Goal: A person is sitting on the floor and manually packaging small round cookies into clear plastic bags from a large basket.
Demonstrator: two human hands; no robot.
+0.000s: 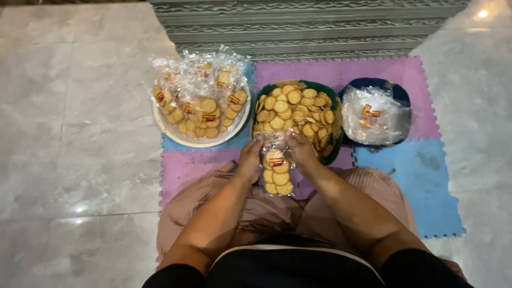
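Both my hands hold one clear plastic bag of round golden biscuits (277, 175) by its open top, and it hangs down over my lap. My left hand (250, 158) grips the bag's left edge, while my right hand (300, 151) grips its right edge. Just beyond my hands sits a green bowl (335, 101) heaped with loose biscuits (294, 111).
A white bowl (198, 142) at the left is piled with filled biscuit bags (201, 95). At the right, a dark blue bowl (393, 90) holds empty clear bags (375, 117). All rest on pink and blue foam mats (421, 176) over marble floor; steps rise behind.
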